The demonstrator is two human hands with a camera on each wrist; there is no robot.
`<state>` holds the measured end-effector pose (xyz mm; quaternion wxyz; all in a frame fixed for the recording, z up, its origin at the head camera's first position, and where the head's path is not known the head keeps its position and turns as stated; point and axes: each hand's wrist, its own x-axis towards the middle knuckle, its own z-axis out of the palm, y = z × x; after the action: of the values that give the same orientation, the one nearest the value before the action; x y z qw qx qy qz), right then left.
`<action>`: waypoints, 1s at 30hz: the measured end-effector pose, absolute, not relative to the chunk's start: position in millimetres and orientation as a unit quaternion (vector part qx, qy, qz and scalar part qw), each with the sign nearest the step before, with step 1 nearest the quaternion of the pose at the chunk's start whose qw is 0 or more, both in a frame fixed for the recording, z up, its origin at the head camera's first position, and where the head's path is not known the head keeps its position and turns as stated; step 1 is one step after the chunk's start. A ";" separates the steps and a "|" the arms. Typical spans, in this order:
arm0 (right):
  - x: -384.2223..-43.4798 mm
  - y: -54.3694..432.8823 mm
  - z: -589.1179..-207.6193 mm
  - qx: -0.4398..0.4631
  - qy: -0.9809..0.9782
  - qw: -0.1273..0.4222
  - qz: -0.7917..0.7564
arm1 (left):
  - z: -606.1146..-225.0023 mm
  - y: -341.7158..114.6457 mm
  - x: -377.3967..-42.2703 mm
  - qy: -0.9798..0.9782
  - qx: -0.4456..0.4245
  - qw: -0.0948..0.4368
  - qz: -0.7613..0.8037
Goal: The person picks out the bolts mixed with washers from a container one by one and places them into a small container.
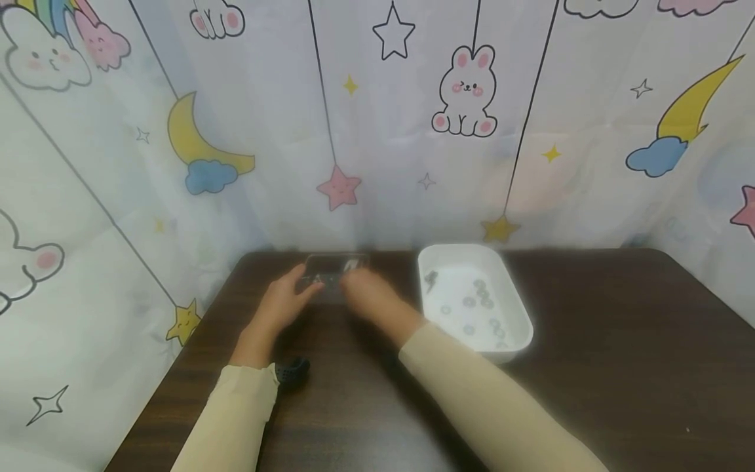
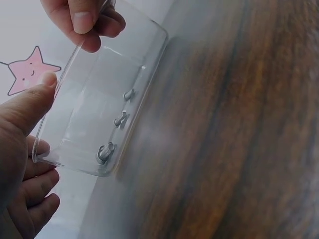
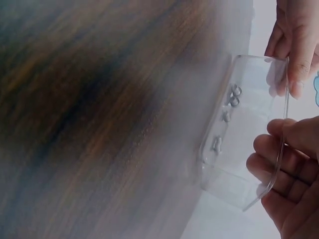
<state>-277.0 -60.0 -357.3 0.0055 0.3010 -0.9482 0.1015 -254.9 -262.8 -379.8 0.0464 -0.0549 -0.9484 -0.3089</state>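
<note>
Both hands are at a clear plastic box (image 1: 329, 265) toward the back of the dark table. My left hand (image 1: 285, 298) grips one end of it, thumb (image 2: 31, 105) at the rim and the other fingers round the far side. At the opposite part of the rim, my right hand (image 1: 373, 296) grips with curled fingers (image 3: 294, 158) reaching over the edge. Several small silvery metal pieces (image 2: 105, 152) lie along the bottom of the box, some like short bolts. They show through the clear wall in the right wrist view too.
A white tray (image 1: 522, 308) stands right of the hands, holding several ring-shaped pieces (image 1: 469, 302) and some darker metal bits (image 1: 431, 280). A curtain (image 1: 389, 131) printed with stars, moons and rabbits hangs behind the dark wooden table (image 1: 613, 367). A black band (image 1: 292, 371) sits at the left wrist.
</note>
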 end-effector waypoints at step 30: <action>-297.5 27.6 -285.4 0.233 -0.927 0.007 0.295 | -352.2 -212.9 -244.7 -0.943 -0.141 0.106 -0.282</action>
<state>-297.5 27.6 -285.4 0.0066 0.2328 -0.9268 0.2947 -244.7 -212.9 -352.2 0.1060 -0.1405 -0.9433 -0.2815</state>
